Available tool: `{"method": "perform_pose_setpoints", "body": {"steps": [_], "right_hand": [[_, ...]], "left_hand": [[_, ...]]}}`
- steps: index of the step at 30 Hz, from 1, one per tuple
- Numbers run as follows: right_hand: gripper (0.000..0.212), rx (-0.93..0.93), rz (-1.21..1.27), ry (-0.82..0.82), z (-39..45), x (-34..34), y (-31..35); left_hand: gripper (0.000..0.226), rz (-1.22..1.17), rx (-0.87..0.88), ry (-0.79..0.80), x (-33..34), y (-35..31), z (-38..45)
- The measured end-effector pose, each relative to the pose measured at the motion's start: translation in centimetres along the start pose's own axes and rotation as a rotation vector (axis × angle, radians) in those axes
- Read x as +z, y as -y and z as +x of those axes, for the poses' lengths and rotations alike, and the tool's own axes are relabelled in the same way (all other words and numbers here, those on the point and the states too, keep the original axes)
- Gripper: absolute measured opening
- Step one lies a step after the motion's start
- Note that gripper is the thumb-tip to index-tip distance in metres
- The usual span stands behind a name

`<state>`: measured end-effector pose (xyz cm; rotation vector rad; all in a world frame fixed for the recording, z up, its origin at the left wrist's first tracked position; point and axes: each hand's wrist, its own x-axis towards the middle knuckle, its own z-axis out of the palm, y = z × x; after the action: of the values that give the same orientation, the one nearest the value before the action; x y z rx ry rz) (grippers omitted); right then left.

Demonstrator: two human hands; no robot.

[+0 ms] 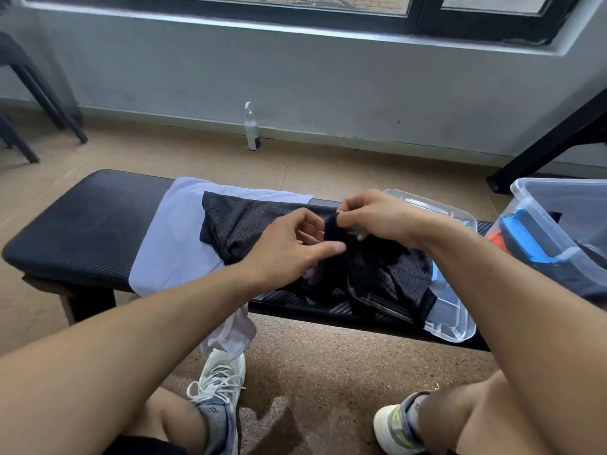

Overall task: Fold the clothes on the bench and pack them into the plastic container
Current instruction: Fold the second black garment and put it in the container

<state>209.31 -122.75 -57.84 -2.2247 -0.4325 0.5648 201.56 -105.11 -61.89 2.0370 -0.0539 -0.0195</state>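
Black mesh garment point(249, 224), one, pinched by my right hand point(371, 215); left hand point(289, 251) beside it, fingers loose. One pale garment point(174, 244) beneath; clear lid point(456, 326) under my right wrist.

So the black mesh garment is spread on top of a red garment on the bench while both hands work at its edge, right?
Not quite. The head view shows the black mesh garment lying on a pale lavender garment, not a red one. The rest holds: it is on the bench, and the left hand and right hand work at its edge.
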Motion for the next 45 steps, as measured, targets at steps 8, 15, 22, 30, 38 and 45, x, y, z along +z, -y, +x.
{"method": "perform_pose_setpoints", "body": {"steps": [8, 15, 22, 30, 38, 45], "right_hand": [[0.018, -0.006, 0.123, -0.131, -0.2, -0.4, 0.3], [0.015, 0.157, 0.310, -0.317, 0.4, -0.5, 0.2], [0.016, 0.232, -0.079, -0.465, 0.8, -1.1, -1.2], [0.041, -0.161, -0.458, 0.069, -0.5, 1.4, 0.2], [0.028, -0.093, -0.526, 0.070, 0.0, -0.3, -1.6], [0.028, -0.168, 0.275, -0.161, -0.9, -3.5, -1.6]], "left_hand": [[0.011, -0.198, -0.057, -0.098, -0.2, 0.5, 1.0], [0.050, 0.020, -0.036, 0.095, -0.7, 0.0, 0.2], [0.015, 0.443, -0.087, 0.041, -1.2, 3.1, 1.9], [0.008, 0.262, -0.096, -0.138, -3.1, 4.1, 3.0], [0.028, 0.249, -0.045, -0.091, -4.1, 3.7, 2.7], [0.049, 0.496, -0.042, 0.182, -4.9, 4.6, 2.1]]}}
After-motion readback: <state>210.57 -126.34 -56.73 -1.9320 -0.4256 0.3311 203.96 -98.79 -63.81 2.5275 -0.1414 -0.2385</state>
